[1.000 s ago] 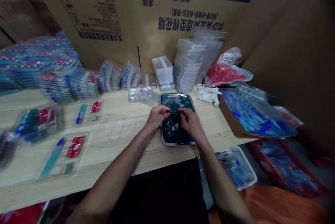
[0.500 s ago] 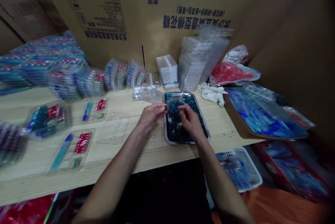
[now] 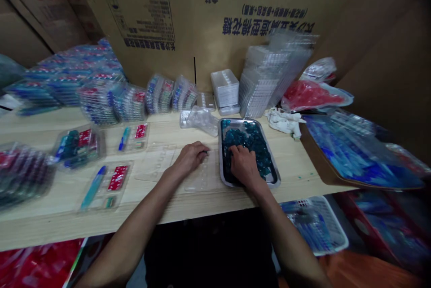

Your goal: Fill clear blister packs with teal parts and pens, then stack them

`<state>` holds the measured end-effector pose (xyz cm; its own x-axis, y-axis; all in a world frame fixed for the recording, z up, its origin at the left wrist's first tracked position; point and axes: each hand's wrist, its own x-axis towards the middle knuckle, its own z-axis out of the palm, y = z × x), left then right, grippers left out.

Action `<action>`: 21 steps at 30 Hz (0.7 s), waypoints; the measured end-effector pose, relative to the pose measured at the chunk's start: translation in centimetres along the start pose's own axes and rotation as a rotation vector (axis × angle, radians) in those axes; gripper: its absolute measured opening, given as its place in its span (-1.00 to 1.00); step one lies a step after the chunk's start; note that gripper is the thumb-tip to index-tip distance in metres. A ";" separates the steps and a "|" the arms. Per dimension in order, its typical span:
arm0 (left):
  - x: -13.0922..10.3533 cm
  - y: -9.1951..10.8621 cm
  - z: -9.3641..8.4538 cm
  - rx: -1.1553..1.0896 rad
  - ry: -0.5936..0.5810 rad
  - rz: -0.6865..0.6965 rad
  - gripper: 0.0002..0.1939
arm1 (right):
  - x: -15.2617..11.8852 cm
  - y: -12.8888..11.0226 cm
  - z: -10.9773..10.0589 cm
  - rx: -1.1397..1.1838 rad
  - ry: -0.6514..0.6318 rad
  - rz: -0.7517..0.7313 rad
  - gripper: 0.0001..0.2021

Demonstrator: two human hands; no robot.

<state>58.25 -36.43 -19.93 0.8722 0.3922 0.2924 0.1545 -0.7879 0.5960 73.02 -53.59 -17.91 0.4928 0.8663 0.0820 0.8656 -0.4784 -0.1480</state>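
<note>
A metal tray (image 3: 276, 175) holds many small dark teal pieces (image 3: 259, 144). My right hand (image 3: 244, 164) reaches into its left part, fingers curled down among the pieces; what they pinch is hidden. Left of the tray, my left hand (image 3: 192, 157) is closed, with a small dark piece at its fingertips. Beneath and beside it lie clear plastic blisters (image 3: 202, 180), flat on the wooden table (image 3: 141, 207). Farther left are filled blister packs, one with a blue pen-like item (image 3: 93, 187) and a red dotted piece (image 3: 117, 178).
Stacked clear trays (image 3: 261, 81) and a white stack (image 3: 225, 90) stand before a large carton (image 3: 202, 23). A white cloth (image 3: 284, 121) and an open box of blue packets (image 3: 357, 148) lie right. A white basket (image 3: 341, 234) sits below the table edge.
My left hand has moved away from the tray's edge to over the clear blisters. My right hand has lowered into the pieces. The whole view has shifted slightly.
</note>
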 end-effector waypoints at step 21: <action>-1.6 0.3 1.2 0.287 -0.009 0.064 -0.64 | 0.4 0.3 0.1 0.103 0.049 0.050 -0.78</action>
<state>57.44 -37.83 -21.10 0.8882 0.3343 0.3151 0.2233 -0.9136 0.3399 73.46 -53.43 -18.07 0.5407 0.8326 0.1198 0.8275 -0.5008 -0.2538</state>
